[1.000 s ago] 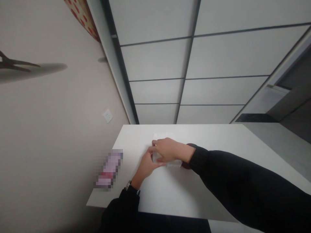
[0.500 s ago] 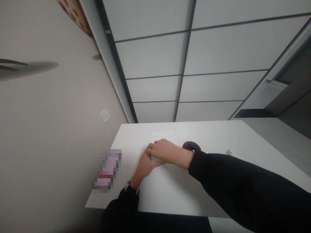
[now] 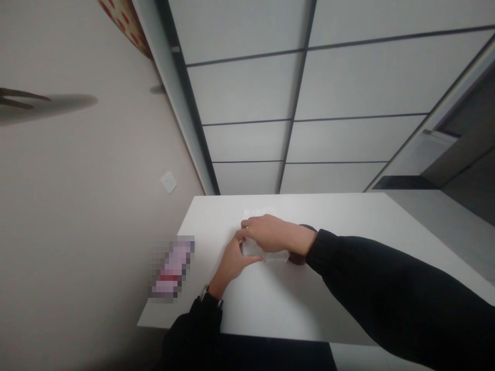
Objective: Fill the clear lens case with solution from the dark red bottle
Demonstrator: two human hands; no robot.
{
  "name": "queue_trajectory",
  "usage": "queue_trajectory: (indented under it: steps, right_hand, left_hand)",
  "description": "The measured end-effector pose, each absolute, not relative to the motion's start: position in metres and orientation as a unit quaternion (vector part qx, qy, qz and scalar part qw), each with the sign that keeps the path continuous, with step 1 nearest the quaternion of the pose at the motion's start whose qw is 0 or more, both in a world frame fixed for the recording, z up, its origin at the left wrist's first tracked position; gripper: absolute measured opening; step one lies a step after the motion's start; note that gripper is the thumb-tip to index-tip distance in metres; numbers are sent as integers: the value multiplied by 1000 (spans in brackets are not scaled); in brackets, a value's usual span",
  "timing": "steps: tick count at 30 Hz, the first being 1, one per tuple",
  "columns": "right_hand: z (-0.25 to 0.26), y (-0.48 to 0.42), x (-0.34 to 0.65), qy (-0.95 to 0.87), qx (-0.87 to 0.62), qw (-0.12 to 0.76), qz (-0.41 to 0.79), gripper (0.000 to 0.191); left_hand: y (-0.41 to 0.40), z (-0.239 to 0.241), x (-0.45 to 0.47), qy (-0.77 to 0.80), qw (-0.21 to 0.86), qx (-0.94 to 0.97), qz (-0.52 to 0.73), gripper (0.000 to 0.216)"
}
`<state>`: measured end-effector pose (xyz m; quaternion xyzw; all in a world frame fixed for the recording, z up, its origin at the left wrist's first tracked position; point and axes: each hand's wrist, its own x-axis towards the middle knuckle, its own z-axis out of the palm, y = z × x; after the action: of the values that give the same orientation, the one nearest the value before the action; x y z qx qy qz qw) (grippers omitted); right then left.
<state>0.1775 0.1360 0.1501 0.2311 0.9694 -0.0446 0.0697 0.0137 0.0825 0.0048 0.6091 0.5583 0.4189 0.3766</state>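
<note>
A pale, see-through tray or box (image 3: 253, 249) lies on the white table, hard to make out against it. My left hand (image 3: 231, 259) holds its near left corner, thumb stretched along the near side and fingers along the left side. My right hand (image 3: 266, 232) reaches across the top of it, with bent fingers close together beside the left fingertips. What the right fingers pinch, if anything, is hidden. A dark reddish round object (image 3: 297, 258) is partly covered by my right wrist.
The white table (image 3: 240, 314) meets a wall on the left. A blurred-out pink and purple item (image 3: 172, 268) lies near its left edge. White panelled doors (image 3: 247, 141) stand behind. My right sleeve (image 3: 371, 273) hides part of the table's right side.
My right hand has shifted slightly right and away from me, uncovering more of the tray's near side and the round object's near part. The left hand stays at the corner.
</note>
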Motion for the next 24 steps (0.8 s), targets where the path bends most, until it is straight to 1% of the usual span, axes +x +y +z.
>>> queue_trajectory:
  steps: [2, 5, 7, 10, 13, 18, 24]
  right_hand:
    - [154, 136, 177, 967, 241, 75, -45, 35]
    - [161, 136, 176, 962, 256, 85, -47, 24]
    - [169, 137, 176, 962, 252, 86, -53, 23]
    - [183, 142, 179, 961, 255, 61, -85, 26]
    - [190, 151, 182, 951, 274, 28, -139, 23]
    - [183, 169, 187, 937, 293, 10, -190, 25]
    - [174, 201, 203, 913, 303, -11, -274, 21]
  left_hand:
    - [83, 5, 14, 554, 380, 610, 420, 72]
    - [83, 6, 15, 552, 381, 610, 422, 73]
    - [83, 7, 15, 553, 386, 607, 421, 73]
    - [81, 8, 16, 548, 399, 606, 416, 75]
    - [80, 11, 16, 546, 403, 607, 414, 75]
    - [78, 13, 16, 551, 404, 605, 408, 75]
    - [76, 14, 15, 566, 403, 600, 396, 77]
